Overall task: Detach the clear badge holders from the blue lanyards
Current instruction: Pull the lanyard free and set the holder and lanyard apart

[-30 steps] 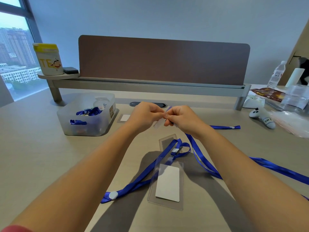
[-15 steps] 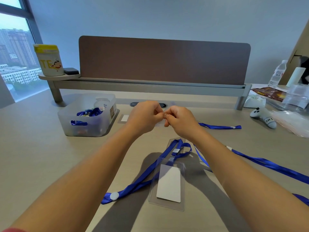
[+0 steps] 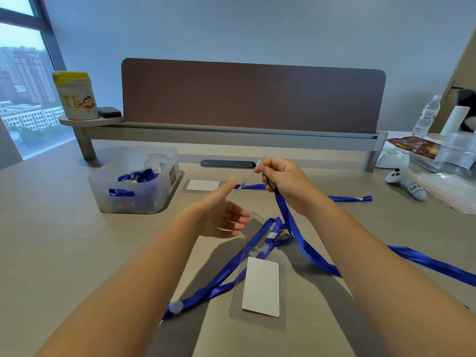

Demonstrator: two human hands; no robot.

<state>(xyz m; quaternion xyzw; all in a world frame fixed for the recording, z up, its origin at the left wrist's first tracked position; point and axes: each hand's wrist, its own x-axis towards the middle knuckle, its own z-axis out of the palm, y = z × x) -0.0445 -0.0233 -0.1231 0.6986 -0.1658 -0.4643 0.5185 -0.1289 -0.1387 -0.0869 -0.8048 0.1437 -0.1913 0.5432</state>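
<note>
My right hand (image 3: 286,181) pinches the top of a clear badge holder (image 3: 248,176), which I see edge-on and tilted above the desk. The same hand also grips a blue lanyard (image 3: 286,215). The lanyard's clip end (image 3: 240,187) sticks out to the left, apart from the holder. My left hand (image 3: 221,215) is spread just below, its thumb touching the holder's lower edge. A second clear holder with a white card (image 3: 260,287) lies near me, clipped to another blue lanyard (image 3: 221,276). A third holder with a card (image 3: 202,185) lies flat by the bin.
A translucent bin (image 3: 154,199) with blue lanyards stands at the left. A white controller (image 3: 405,182), a water bottle (image 3: 427,115) and plastic packaging (image 3: 453,153) crowd the right. A brown divider panel (image 3: 252,96) on a raised shelf with a yellow canister (image 3: 77,95) closes the back.
My hands were pressed together on the holder and clip. They have come apart: the left hand opened and dropped lower, and the right hand lifted the holder and lanyard to the right.
</note>
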